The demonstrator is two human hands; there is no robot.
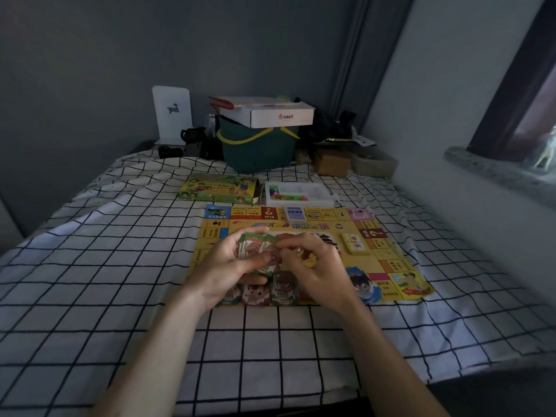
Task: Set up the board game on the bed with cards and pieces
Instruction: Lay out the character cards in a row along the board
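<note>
Board (pixel 388 236) flat on the bed (pixel 120 266), dead ahead of me. My left hand (pixel 228 266) and right hand (pixel 319 266) meet over its centre, card stack (pixel 255 245) in the left. Card row (pixel 264 291) on the board's 6 o'clock edge. Deck (pixel 355 243) at 3 o'clock, deck (pixel 294 212) at 12. Beyond the board: game box (pixel 219 189) at 11, tray of pieces (pixel 301 194) at 12. Bucket (pixel 258 149) behind both, carton (pixel 270 112) on top.

Past the bed's far end we see a green basket (pixel 258 152) carrying a white carton (pixel 270 114). A white stand (pixel 172 114) rises left of it, and a brown box (pixel 332 162) sits to its right.
</note>
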